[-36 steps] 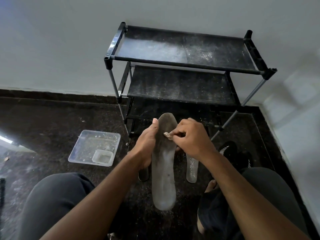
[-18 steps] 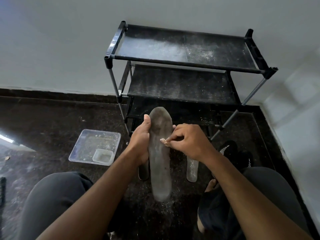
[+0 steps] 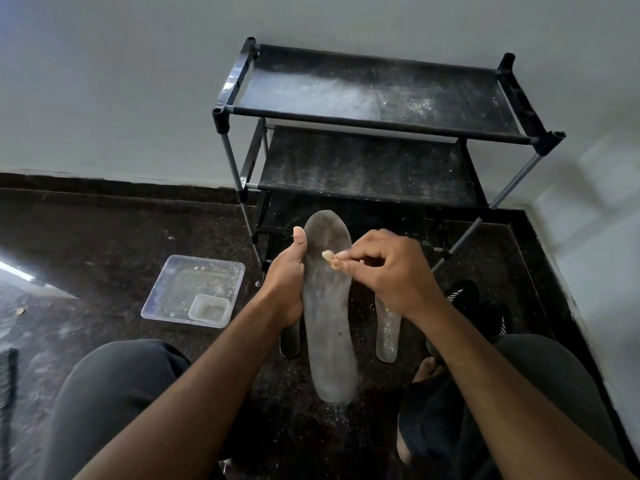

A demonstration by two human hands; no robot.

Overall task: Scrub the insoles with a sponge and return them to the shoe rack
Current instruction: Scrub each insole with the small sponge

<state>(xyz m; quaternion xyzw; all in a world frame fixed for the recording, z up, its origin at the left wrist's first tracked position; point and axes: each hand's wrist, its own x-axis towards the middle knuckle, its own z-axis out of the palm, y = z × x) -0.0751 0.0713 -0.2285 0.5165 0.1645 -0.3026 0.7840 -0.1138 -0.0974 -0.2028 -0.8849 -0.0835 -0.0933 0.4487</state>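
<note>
A long grey insole [image 3: 329, 317] is held upright in front of me, toe end up. My left hand [image 3: 287, 285] grips its left edge, thumb along the rim. My right hand [image 3: 388, 271] pinches a small tan scrap of sponge [image 3: 330, 259] against the insole's upper part. A second grey insole [image 3: 388, 330] lies on the floor behind, partly hidden by my right wrist. A dark insole [image 3: 290, 341] shows just below my left hand. The black shoe rack [image 3: 374, 123] stands against the wall, its shelves dusty.
A clear plastic tray [image 3: 194, 289] with a small tub [image 3: 209, 308] inside sits on the dark floor to the left. Black shoes [image 3: 478, 306] lie at the right near my knee. My knees frame the lower view. A white wall runs along the right.
The insole was lifted a little and then came back down slightly. My right hand shifted the sponge scrap higher up the insole, toward the toe end.
</note>
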